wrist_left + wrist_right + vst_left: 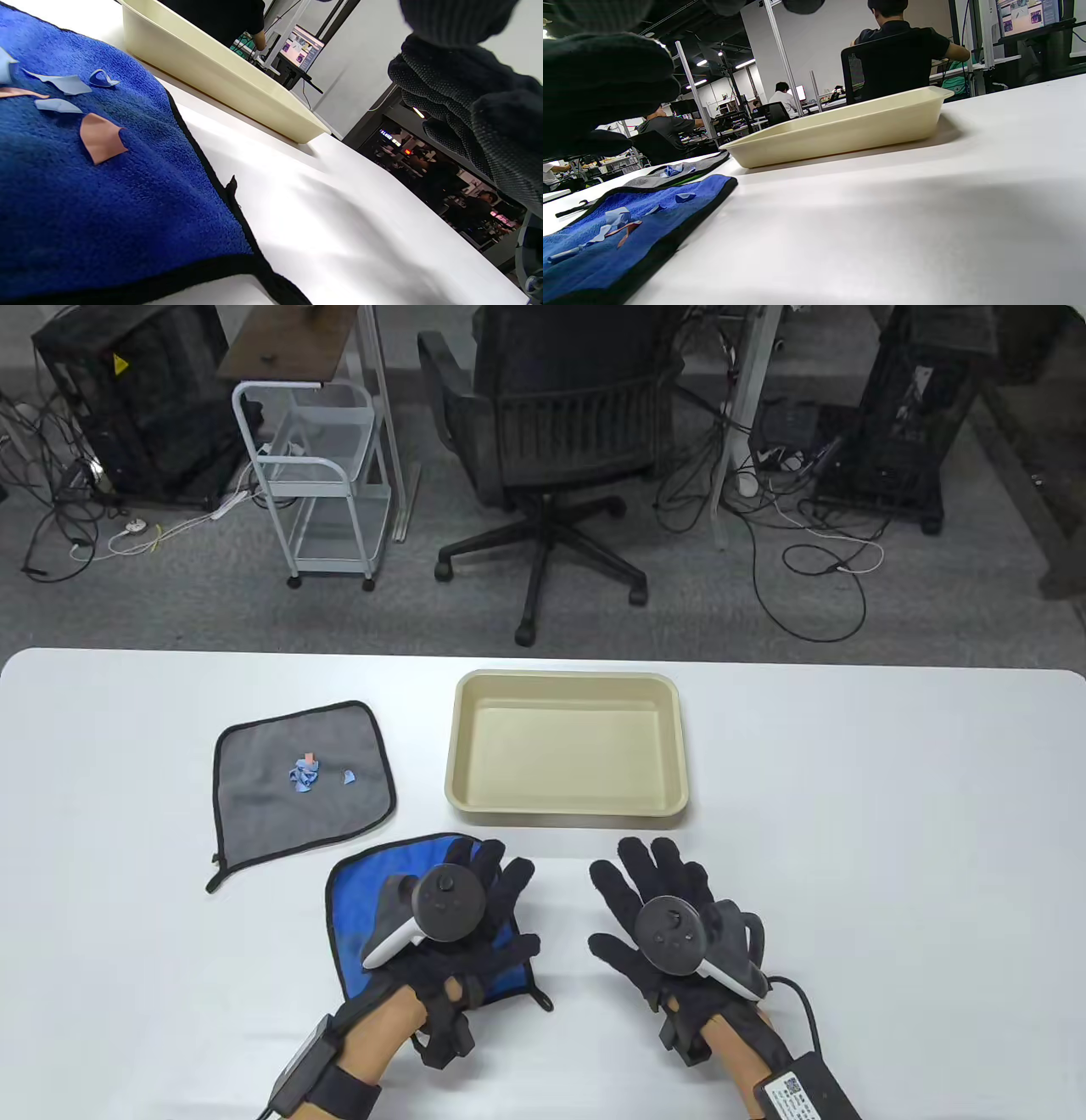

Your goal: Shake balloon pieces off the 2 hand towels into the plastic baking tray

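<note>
A blue hand towel (352, 899) (85, 199) (606, 258) with black trim lies flat near the table's front, strewn with light-blue and pink balloon pieces (102, 137) (617, 218). My left hand (484, 891) hovers over it with fingers spread, holding nothing. A grey hand towel (254, 768) (666, 176) lies flat farther left, with a small heap of blue balloon pieces (305, 776) in its middle. The cream plastic baking tray (670, 746) (220, 72) (840, 135) stands empty behind the hands. My right hand (645, 882) is flat and spread above bare table, to the right of the blue towel.
The white table (891, 814) reaches wide on both sides. Beyond its far edge stand an office chair (560, 432) and a white cart (318, 475). People sit at desks in the background of the wrist views.
</note>
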`<state>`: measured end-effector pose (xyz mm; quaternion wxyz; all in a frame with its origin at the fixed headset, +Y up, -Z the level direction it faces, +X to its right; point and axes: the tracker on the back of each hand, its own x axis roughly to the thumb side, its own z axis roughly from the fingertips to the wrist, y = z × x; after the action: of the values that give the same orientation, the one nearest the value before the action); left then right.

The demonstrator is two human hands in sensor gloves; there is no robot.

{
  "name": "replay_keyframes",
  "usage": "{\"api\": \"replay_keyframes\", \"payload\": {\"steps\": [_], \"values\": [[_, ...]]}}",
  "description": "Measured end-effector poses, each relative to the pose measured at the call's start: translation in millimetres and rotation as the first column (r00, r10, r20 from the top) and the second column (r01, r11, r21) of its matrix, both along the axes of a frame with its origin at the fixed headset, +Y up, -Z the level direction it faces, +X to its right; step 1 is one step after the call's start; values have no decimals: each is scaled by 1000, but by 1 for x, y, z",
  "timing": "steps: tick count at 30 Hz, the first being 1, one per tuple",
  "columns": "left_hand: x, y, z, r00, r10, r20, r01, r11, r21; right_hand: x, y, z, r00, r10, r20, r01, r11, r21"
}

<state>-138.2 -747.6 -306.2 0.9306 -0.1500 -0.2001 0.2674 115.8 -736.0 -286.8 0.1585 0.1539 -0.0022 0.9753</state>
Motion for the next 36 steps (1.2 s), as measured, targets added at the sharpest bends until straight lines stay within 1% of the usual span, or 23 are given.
{"api": "replay_keyframes", "payload": {"steps": [20, 23, 27, 30, 32, 36], "values": [[-5, 3, -1, 1000, 0, 5, 0, 1000, -12, 3, 2, 0, 1000, 13, 2, -13, 1000, 20], [-17, 8, -3, 999, -18, -36, 17, 999, -29, 6, 3, 0, 1000, 14, 10, -14, 1000, 28], [-42, 12, -10, 991, -36, -131, 32, 999, -28, 10, 4, -1, 1000, 17, 19, -18, 999, 29], [-55, 7, -15, 979, -61, -192, 49, 997, -65, 10, 4, -2, 1000, 18, 20, -19, 999, 28], [-59, -2, -19, 969, -123, -212, 101, 988, -113, 10, 3, -2, 1000, 24, 19, -24, 999, 25], [-57, -21, -24, 937, -265, -229, 223, 955, -195, 10, 2, -1, 999, 35, 17, -35, 999, 19]]}}
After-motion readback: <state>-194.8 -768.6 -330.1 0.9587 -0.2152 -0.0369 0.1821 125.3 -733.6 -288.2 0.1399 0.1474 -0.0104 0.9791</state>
